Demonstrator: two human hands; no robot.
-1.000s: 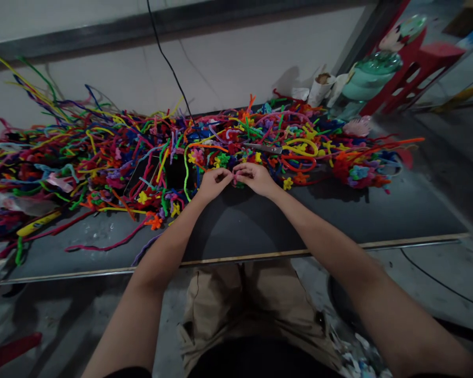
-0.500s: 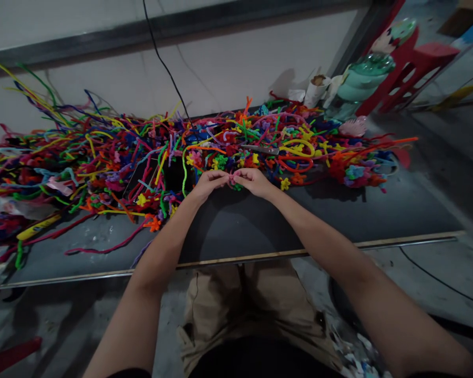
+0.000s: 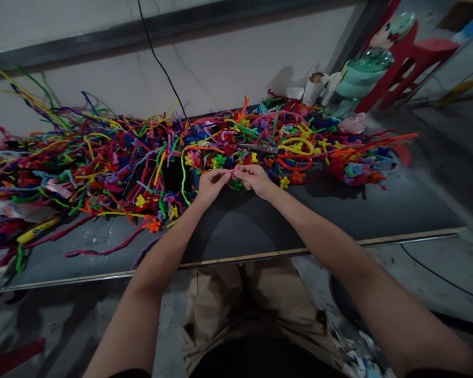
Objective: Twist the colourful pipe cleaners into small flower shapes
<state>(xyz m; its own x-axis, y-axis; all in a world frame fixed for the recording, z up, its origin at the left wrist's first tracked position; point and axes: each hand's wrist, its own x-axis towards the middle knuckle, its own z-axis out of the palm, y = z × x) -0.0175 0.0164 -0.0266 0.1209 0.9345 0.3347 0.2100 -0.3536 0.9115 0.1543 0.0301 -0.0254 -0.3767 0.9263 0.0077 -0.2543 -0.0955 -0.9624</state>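
My left hand point(image 3: 213, 185) and my right hand point(image 3: 254, 179) meet just above the front edge of a heap of colourful pipe cleaners point(image 3: 118, 157). Between their fingertips is a small pink pipe cleaner piece point(image 3: 233, 173), pinched from both sides and mostly covered by the fingers. Green fuzzy bits lie right below and behind my fingers. Past them, scissors with orange-red and yellow loops near their handles rest on the heap, the metal blade point(image 3: 262, 148) pointing left.
The grey table point(image 3: 244, 226) has a light front edge. A yellow marker-like tube point(image 3: 39, 229) lies at left. A paper cup point(image 3: 314, 89), a green plastic bottle point(image 3: 364, 76) and a red stool point(image 3: 425, 58) stand at right. A black cable point(image 3: 157, 58) hangs down behind the heap.
Both hands stay together over the same spot. The fingers have shifted slightly around the pink piece, and the right hand's lower fingers now show more. The view has moved a little.
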